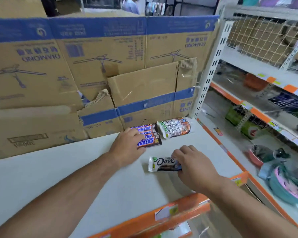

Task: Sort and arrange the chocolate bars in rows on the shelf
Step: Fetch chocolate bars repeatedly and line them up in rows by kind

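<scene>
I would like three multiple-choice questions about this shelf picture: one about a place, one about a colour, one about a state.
1. Where is the Dove pile relative to the Snickers row?
A) left of it B) right of it C) on top of it
2. What colour is the front edge of the shelf?
A) orange B) green C) black
3. What is the right hand doing?
A) hanging empty B) pressing the Snickers C) holding the single Dove bar
Answers: 1 B, the pile lies beside the row's right end; 2 A, the strip is orange; 3 C, its fingers grip that bar.
</scene>
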Demonstrator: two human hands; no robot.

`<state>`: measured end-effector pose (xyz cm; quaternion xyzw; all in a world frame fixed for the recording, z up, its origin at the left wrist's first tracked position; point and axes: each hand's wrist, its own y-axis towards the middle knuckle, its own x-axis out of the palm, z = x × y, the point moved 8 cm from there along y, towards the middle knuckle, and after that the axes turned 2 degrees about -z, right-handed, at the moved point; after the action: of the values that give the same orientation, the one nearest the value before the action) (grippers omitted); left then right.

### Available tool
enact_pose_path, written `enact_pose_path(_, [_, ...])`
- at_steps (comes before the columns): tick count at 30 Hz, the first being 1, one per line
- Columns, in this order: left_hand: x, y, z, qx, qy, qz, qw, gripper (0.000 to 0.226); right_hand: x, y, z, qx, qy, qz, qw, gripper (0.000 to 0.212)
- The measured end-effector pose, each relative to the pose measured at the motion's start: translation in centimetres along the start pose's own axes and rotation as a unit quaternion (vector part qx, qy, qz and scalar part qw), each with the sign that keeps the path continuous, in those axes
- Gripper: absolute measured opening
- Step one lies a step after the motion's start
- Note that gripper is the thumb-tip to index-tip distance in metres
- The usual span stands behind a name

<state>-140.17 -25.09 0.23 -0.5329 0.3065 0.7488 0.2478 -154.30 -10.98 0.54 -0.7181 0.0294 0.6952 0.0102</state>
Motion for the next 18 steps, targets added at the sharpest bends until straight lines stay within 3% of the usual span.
enact_pose_path(10, [0.8, -0.5, -0.1, -0.052, 0.076, 0.018, 0.996, 0.037, 0.2, 1.6, 1.0, -0.073, 0.030, -0.029, 0.996, 0.039])
enact_pose_path(18, [1.4, -0.6, -0.7, -0.051, 0.085, 0.059, 0.993, 0.036, 0.4, 2.7, 1.2, -0.054, 0.028, -0.040, 0.997, 0.043])
